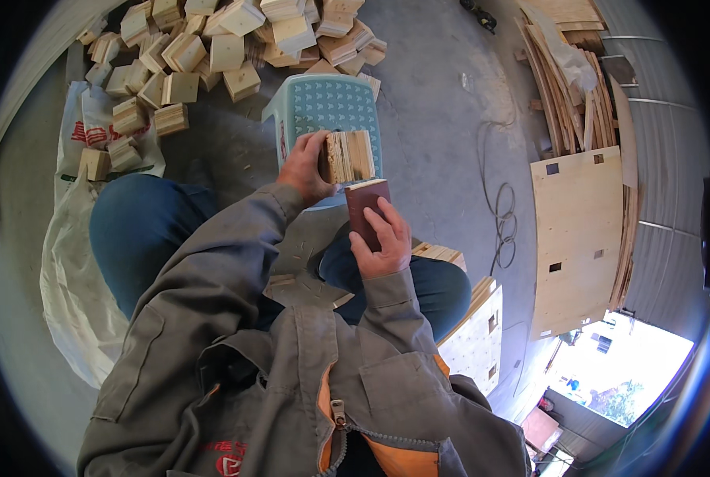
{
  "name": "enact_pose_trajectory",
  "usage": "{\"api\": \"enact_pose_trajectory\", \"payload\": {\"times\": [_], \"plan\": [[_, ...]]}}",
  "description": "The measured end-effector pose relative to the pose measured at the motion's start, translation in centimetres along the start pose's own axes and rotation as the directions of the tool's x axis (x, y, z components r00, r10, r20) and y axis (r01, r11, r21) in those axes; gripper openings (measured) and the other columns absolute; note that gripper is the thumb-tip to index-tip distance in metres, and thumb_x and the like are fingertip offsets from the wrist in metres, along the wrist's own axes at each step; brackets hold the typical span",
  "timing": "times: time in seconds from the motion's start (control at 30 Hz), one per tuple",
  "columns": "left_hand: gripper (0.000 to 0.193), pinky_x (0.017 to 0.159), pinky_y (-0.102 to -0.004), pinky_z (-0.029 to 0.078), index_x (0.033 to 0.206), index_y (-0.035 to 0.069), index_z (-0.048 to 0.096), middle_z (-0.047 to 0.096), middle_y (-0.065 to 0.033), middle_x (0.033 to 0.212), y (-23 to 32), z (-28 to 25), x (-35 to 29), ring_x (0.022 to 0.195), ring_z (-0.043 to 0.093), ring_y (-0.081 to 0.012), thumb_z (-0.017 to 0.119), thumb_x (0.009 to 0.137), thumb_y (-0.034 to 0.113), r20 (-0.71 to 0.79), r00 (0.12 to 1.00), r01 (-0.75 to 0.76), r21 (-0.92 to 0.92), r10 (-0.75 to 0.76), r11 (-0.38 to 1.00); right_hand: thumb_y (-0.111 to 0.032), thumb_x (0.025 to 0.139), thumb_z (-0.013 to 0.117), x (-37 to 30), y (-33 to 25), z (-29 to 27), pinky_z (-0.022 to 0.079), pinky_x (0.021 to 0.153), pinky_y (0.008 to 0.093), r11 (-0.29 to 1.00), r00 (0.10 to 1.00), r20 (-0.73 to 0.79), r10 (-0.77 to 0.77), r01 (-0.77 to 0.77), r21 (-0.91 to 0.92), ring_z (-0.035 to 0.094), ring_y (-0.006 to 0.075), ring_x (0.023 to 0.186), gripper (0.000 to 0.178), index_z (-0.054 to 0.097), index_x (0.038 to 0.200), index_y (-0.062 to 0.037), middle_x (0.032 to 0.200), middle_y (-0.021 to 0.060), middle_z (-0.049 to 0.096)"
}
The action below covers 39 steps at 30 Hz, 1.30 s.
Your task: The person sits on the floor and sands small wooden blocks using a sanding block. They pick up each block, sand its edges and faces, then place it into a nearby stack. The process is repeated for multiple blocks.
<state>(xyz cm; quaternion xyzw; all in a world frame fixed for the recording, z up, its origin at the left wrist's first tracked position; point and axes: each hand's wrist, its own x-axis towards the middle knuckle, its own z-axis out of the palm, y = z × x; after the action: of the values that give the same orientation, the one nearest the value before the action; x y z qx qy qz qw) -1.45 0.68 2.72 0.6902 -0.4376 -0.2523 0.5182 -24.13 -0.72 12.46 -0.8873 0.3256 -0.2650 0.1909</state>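
My left hand is closed around the left side of a small stack of square plywood pieces, their layered edges showing. The stack is over the seat of a light blue plastic stool; whether it rests on the seat I cannot tell. Just below and to the right, my right hand grips a flat reddish-brown block with a pale top edge. Its fingers lie across the brown face. The block's upper end is close to the lower edge of the stack; contact between them is unclear.
Many loose plywood blocks are heaped beyond the stool at far left. A white plastic sack lies left of my knee. Boards and a plywood sheet lean at right, near a coiled cable. Another light panel is beside my right knee.
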Motion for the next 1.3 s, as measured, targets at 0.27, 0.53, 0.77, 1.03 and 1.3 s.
{"api": "enact_pose_trajectory", "payload": {"times": [0.27, 0.53, 0.77, 1.03, 1.3], "plan": [[0.101, 0.113, -0.0454, 0.05, 0.15, 0.011, 0.047, 0.051, -0.0195, 0.144, 0.3, 0.1, 0.2, 0.133, 0.056, -0.0417, 0.092, 0.06, 0.011, -0.011, 1.0, -0.017, 0.011, 0.017, 1.0, -0.013, 0.076, 0.087, 4.4, 2.0, 2.1, 0.049, 0.107, 0.0485, 0.999, 0.997, -0.07, 0.036, -0.037, -0.027, 0.06, 0.0372, 0.127, 0.057, 0.074, 0.132, -0.0146, 0.147, 0.0125, 0.062], [0.102, 0.113, -0.045, 0.051, 0.15, 0.01, 0.048, 0.052, -0.0197, 0.143, 0.0, 0.1, 0.1, 0.132, 0.057, -0.0412, 0.094, 0.059, 0.011, -0.016, 1.0, -0.018, -0.004, 0.018, 1.0, -0.019, 0.08, 0.085, 18.2, 6.4, 5.4, 0.05, 0.112, 0.0418, 0.966, 0.973, 0.119, 0.196, -0.212, 0.15, 0.064, 0.0336, 0.13, 0.054, 0.073, 0.131, -0.0051, 0.144, 0.0193, 0.064], [0.103, 0.114, -0.045, 0.05, 0.15, 0.01, 0.046, 0.052, -0.0197, 0.144, 0.9, -0.3, 0.2, 0.134, 0.056, -0.0409, 0.095, 0.059, 0.013, 0.036, 0.999, -0.003, 0.014, 0.003, 1.0, -0.022, 0.082, 0.085, 13.2, 9.8, 5.2, 0.05, 0.112, 0.0418, 0.859, 0.935, 0.106, 0.338, -0.352, 0.372, 0.063, 0.0325, 0.133, 0.058, 0.07, 0.134, 0.0004, 0.142, 0.0199, 0.065], [0.107, 0.117, -0.0435, 0.047, 0.152, 0.006, 0.044, 0.051, -0.0217, 0.145, 0.5, 0.0, 0.2, 0.137, 0.053, -0.0403, 0.096, 0.06, 0.021, 0.025, 1.0, -0.012, 0.088, 0.01, 0.996, -0.013, 0.089, 0.084, -4.8, 8.7, -0.6, 0.063, 0.087, 0.0355, 0.803, 0.856, 0.171, 0.488, -0.517, 0.298, 0.075, 0.021, 0.1, 0.058, 0.065, 0.143, -0.0014, 0.124, 0.0159, 0.075], [0.101, 0.12, -0.0435, 0.046, 0.155, 0.012, 0.044, 0.046, -0.0176, 0.154, 2.2, -1.4, -0.5, 0.144, 0.049, -0.04, 0.092, 0.066, 0.01, -0.024, 0.97, -0.232, 0.173, 0.24, 0.957, -0.01, 0.091, 0.083, -5.7, 6.4, -2.9, 0.063, 0.079, 0.0326, 0.543, 0.702, 0.155, 0.695, -0.654, 0.527, 0.075, 0.019, 0.09, 0.059, 0.063, 0.146, -0.0032, 0.114, 0.0147, 0.076]]}}
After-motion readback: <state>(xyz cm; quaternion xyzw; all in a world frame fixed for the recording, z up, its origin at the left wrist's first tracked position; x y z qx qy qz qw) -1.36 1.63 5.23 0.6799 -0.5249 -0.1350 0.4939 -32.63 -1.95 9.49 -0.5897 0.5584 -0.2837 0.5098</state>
